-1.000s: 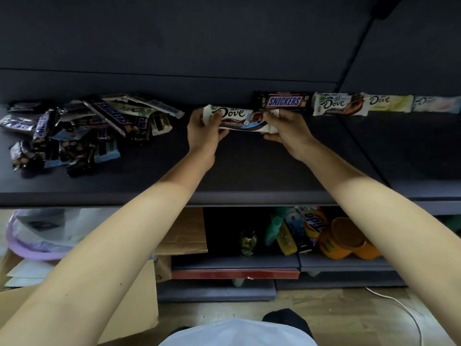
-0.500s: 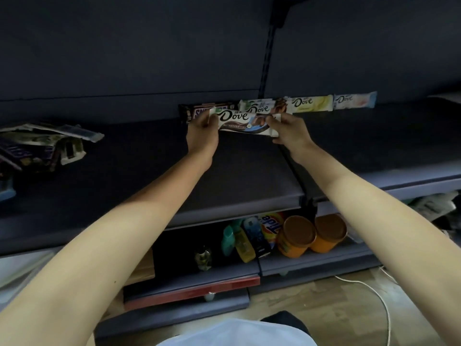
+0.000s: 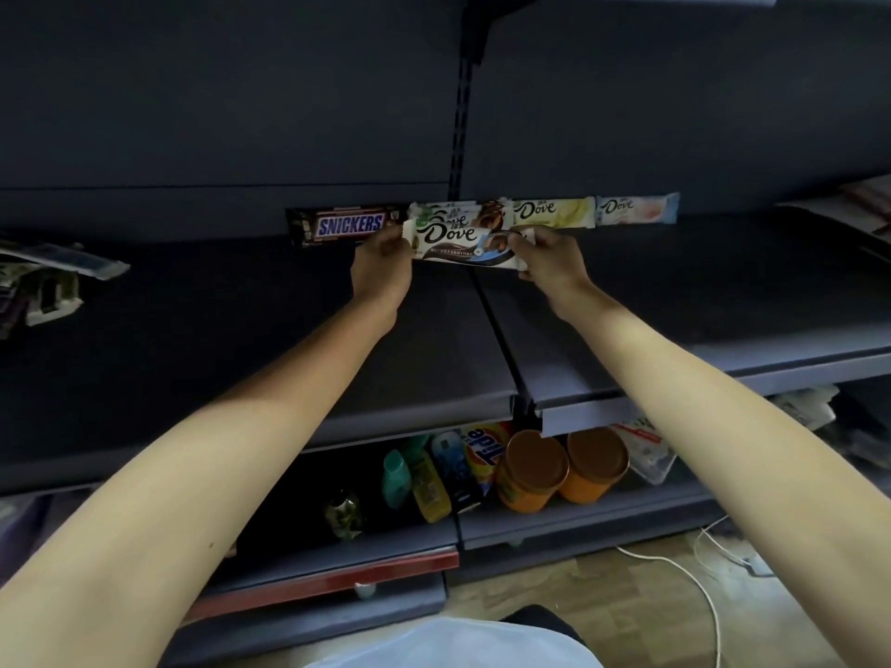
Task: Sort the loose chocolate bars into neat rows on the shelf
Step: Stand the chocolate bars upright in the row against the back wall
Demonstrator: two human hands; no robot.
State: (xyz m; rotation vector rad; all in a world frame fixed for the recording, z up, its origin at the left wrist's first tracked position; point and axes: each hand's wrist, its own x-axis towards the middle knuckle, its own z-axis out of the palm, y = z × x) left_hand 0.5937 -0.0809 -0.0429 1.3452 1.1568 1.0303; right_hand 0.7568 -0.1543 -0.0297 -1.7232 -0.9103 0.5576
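Left hand (image 3: pixel 381 268) and right hand (image 3: pixel 550 260) each pinch one end of the white Dove bar (image 3: pixel 460 246), fingers curled on the wrapper, bar held level over the shelf (image 3: pixel 241 339); I cannot tell whether it touches. A second ago it hung left of the Snickers bar (image 3: pixel 349 226); it has since travelled right and now fronts the matching Dove bar (image 3: pixel 455 213) in the back row. Loose pile (image 3: pixel 43 282) has slid to my far left. I judge set-down is near, grouping like with like; most of the pile remains.
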